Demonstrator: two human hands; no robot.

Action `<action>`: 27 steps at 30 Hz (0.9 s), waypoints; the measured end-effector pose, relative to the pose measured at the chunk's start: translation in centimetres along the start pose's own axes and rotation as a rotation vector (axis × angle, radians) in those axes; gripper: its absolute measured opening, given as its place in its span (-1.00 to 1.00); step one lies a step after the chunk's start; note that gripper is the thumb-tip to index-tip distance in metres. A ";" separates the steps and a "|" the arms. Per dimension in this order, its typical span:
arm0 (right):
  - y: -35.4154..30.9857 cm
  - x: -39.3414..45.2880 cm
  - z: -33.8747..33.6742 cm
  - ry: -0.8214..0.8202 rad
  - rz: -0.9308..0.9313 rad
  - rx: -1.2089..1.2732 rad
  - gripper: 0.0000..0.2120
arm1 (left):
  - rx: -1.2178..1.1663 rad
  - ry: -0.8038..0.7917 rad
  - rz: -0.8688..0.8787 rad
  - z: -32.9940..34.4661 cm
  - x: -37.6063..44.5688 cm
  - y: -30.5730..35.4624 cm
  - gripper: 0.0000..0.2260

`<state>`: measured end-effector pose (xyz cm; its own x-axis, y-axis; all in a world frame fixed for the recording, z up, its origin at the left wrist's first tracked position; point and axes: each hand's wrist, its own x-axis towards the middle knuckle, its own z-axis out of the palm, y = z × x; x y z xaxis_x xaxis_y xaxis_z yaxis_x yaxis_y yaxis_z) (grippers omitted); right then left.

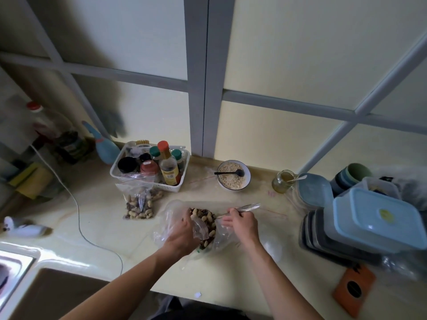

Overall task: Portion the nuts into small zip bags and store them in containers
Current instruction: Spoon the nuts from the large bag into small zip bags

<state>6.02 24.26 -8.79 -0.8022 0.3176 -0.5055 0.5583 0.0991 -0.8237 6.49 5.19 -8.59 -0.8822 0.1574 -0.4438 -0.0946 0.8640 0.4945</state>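
The pale yellow countertop (99,204) looked smooth and glossy, catching window light near the shiny metal sink (13,269). The large clear plastic bag of nuts (168,218) was thin, crinkled and glossy; the small filled clear zip bag (138,199) looked the same. The white slotted basket (175,183) was matt plastic. The white bowl (247,179) seemed glazed ceramic, and the small jar (283,181) clear glass. The light-blue lidded container (374,222) and stacked grey lids (323,239) were smooth, matt plastic.
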 end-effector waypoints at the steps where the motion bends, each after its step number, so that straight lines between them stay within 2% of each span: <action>1: -0.3 -0.2 -0.2 0.009 -0.005 -0.008 -0.79 | -0.015 -0.015 -0.012 0.1 0.3 0.2 -0.13; 4: -1.3 -0.9 -0.8 0.029 -0.022 -0.009 -0.78 | -0.062 -0.005 -0.015 0.2 0.9 0.5 -0.17; 8: -2.2 -1.5 -1.9 0.094 -0.043 -0.018 -0.75 | -0.054 -0.028 -0.061 0.7 1.8 0.1 -0.63; 9: -2.2 -1.5 -2.1 0.111 -0.040 -0.008 -0.75 | -0.043 -0.026 -0.066 0.8 1.9 0.1 -0.67; 13: -2.0 -1.7 -2.7 0.121 -0.020 0.045 -0.74 | -0.038 0.008 -0.001 0.8 2.4 0.2 -0.58; 16: -2.1 -2.4 -2.6 0.064 -0.011 0.046 -0.76 | -0.052 0.006 0.082 0.8 2.7 0.6 -0.53; 22: -2.2 -3.9 -1.1 -0.135 -0.044 -0.026 -0.79 | -0.079 0.015 0.124 0.5 2.6 0.5 -0.39; 27: -3.1 -5.0 -0.6 -0.346 -0.205 -0.167 -0.78 | -0.340 0.056 0.116 -0.2 2.2 0.5 -0.39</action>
<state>8.44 22.95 -3.60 -0.9076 -0.0563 -0.4159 0.3842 0.2876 -0.8773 4.44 5.82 -9.17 -0.9189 0.2105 -0.3336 -0.1322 0.6324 0.7632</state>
